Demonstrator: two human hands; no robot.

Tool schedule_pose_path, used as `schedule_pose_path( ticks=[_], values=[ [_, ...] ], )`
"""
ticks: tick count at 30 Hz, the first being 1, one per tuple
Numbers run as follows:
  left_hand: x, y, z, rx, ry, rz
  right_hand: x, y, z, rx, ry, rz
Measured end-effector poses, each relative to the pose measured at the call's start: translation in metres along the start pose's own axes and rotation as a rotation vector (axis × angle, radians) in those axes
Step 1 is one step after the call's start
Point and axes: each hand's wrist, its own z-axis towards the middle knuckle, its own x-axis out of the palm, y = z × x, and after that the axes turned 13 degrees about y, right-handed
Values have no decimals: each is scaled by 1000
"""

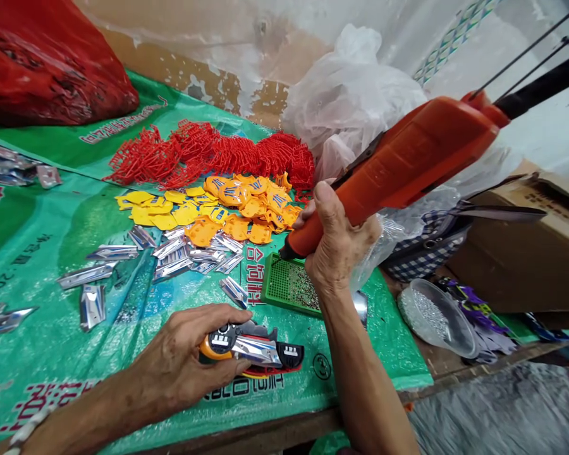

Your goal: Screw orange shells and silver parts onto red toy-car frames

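My left hand (184, 363) grips a small toy car (253, 349) with an orange, silver and black body, holding it down on the green plastic sheet (52, 265) near the front edge. My right hand (336, 243) is wrapped round an orange electric screwdriver (408, 161) that hangs from a black cable. Its black tip points down at a green screw tray (287, 284) filled with small screws.
Yellow and orange toy parts (218, 208), red plastic pieces (208, 151) and several silver parts (171, 256) lie on the sheet. A red bag (47, 63) sits far left, clear plastic bags (355, 95) behind. A clear dish of screws (431, 316) and a cardboard box (526, 253) are at right.
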Motion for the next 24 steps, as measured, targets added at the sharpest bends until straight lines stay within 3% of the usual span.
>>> schedule_pose_path(
  ticks=[24],
  values=[
    [-6,-7,3,-111,76,-46,1,-3,1,20,39,-13]
  ],
)
